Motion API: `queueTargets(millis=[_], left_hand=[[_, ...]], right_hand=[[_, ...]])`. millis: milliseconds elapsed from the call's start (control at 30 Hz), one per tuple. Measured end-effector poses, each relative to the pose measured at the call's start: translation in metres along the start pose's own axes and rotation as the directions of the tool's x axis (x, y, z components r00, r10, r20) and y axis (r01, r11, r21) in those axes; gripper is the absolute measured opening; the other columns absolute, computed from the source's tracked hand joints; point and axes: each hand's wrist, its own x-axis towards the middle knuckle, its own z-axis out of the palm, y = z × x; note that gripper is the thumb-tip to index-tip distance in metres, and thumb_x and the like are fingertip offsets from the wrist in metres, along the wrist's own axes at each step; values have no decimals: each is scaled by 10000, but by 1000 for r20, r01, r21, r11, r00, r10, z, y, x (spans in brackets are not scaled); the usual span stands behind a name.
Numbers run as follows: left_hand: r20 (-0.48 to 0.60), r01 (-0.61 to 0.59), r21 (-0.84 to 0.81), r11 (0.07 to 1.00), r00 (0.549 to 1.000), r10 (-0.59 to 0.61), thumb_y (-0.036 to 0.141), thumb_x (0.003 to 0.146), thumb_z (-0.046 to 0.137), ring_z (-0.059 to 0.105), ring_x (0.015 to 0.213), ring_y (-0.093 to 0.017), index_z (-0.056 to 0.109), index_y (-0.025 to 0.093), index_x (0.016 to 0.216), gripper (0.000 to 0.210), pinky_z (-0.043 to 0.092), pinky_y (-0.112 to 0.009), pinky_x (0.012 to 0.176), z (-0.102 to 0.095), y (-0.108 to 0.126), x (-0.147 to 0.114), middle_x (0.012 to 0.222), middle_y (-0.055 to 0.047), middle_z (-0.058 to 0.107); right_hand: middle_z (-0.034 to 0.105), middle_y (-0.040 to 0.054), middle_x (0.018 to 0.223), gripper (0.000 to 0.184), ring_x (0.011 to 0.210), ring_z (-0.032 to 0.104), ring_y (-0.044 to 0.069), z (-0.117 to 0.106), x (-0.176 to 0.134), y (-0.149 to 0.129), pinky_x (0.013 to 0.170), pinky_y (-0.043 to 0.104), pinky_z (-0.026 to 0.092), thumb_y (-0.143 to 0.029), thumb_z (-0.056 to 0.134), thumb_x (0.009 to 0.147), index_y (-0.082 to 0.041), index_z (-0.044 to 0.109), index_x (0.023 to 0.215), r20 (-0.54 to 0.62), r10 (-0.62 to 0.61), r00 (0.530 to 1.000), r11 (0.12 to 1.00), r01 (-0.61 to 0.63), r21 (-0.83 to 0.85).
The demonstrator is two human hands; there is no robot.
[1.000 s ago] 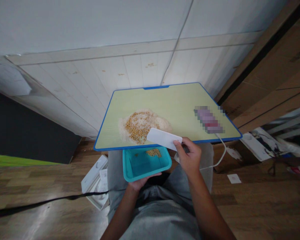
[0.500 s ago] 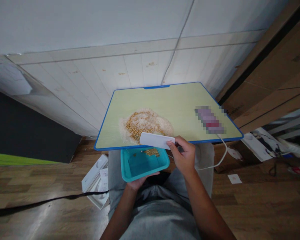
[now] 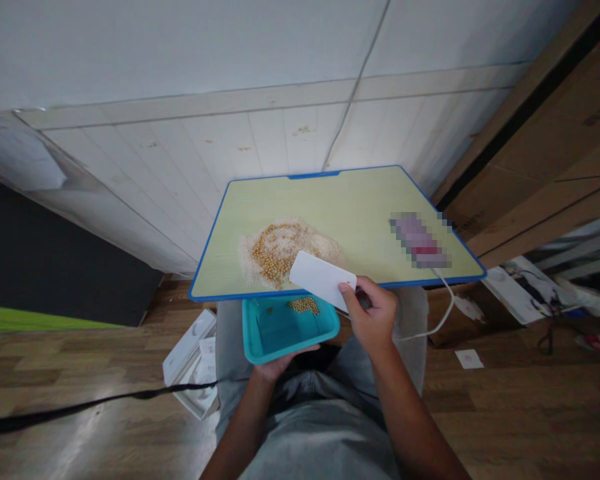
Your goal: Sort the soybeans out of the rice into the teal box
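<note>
My right hand pinches a flat white card-like piece by its right end, tilted over the table's front edge. Behind the piece lies a mixed heap of soybeans and rice-like pale grains on the yellow-green tabletop. Just below that edge, my left hand holds a teal plastic tray from underneath, most of its fingers hidden. A small cluster of soybeans sits at the tray's far right side, with a few more near its far left.
The small table has a blue rim and stands against a white panelled wall. A blurred-out phone-like object with a white cable lies on its right side. Open white boxes rest on the wooden floor; cardboard boxes stand at right.
My right hand has moved slightly to the right with the white piece, turning it so more of its flat face shows. The tray has barely moved.
</note>
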Motion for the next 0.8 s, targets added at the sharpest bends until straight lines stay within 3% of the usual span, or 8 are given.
queueTargets(millis=[167, 433, 633, 800], left_hand=[[24, 3, 7, 1000, 1000, -4, 813, 957, 798, 469, 1902, -632, 867, 462, 1673, 800, 402, -955, 1484, 0, -2, 1, 1927, -55, 731], [-20, 0, -48, 999, 1000, 0, 1008, 899, 822, 532, 1854, -653, 960, 471, 1458, 788, 404, -941, 1489, -9, -5, 1, 1888, -28, 769], [-9, -4, -42, 999, 1000, 4, 955, 935, 823, 506, 1874, -639, 953, 472, 1518, 768, 354, -979, 1501, -13, -6, 2, 1903, -34, 753], [-3, -3, -44, 999, 1000, 3, 930, 927, 827, 499, 1881, -642, 955, 465, 1507, 754, 374, -980, 1487, -16, -6, 2, 1881, -32, 776]], right_hand=[[675, -19, 629, 438, 563, 607, 187, -2, -2, 0, 575, 305, 493, -558, 837, 1119, -271, 808, 788, 40, -30, 999, 999, 31, -25], [784, -7, 698, 362, 574, 659, 189, -12, 1, 14, 567, 293, 509, -537, 853, 1114, -248, 902, 901, -131, 23, 991, 995, -36, -92], [838, 13, 750, 370, 604, 701, 203, -10, -1, 14, 582, 301, 545, -550, 861, 1122, -246, 910, 918, -164, 36, 986, 996, -49, -76], [895, 35, 823, 272, 654, 761, 223, -3, 0, 14, 653, 328, 605, -474, 863, 1127, -255, 937, 983, -166, -27, 986, 996, 12, -92]])
